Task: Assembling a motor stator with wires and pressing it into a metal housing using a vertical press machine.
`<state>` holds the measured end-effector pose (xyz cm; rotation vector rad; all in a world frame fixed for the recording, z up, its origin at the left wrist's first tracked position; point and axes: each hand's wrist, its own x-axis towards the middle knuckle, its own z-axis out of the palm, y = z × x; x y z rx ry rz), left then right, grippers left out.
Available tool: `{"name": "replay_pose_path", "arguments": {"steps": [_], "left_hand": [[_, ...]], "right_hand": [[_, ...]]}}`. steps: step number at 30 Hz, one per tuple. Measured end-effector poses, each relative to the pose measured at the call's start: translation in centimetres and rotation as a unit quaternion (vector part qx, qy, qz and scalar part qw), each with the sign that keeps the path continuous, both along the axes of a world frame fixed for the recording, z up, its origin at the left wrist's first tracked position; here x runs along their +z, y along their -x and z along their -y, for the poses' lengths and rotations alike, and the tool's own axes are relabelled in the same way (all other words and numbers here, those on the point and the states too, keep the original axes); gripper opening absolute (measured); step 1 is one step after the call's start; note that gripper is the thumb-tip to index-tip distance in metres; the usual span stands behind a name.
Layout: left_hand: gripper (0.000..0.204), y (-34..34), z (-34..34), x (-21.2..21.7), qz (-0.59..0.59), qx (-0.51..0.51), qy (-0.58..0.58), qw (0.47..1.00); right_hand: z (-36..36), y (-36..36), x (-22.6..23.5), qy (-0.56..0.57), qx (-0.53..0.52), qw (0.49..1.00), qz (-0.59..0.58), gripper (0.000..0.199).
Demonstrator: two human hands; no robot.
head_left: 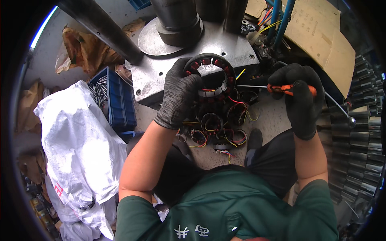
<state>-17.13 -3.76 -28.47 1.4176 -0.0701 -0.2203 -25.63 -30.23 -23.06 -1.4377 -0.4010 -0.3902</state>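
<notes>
My left hand, in a dark knitted glove, grips the left side of a ring-shaped motor stator. Reddish windings line the ring, which is tilted over the near edge of a steel press base. To the right, my gloved right hand is wrapped round the orange handle of a screwdriver. Its thin shaft points left, with the tip by the stator's right rim; whether they touch I cannot tell. A yellow wire and a red wire come off near that rim. Below lie several more stators with coloured leads, on the floor between my feet.
The steel press base with thick columns stands ahead. On the left are a white sack and a blue crate of metal pieces. Cardboard leans at far right, near a metal rod with a ball end and stacked metal cylinders.
</notes>
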Motion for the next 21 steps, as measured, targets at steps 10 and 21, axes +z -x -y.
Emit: {"name": "replay_pose_path", "arguments": {"steps": [10,21], "left_hand": [[0.048,0.1,0.1,-0.4,0.027,-0.022,-0.059,0.998],[0.046,0.6,0.7,0.9,0.027,-0.031,-0.083,0.996]], "right_hand": [[-1.2,-0.7,-1.4,0.094,0.057,0.993,0.039,0.014],[0.4,-0.9,0.2,0.088,0.093,0.985,-0.118,0.014]]}}
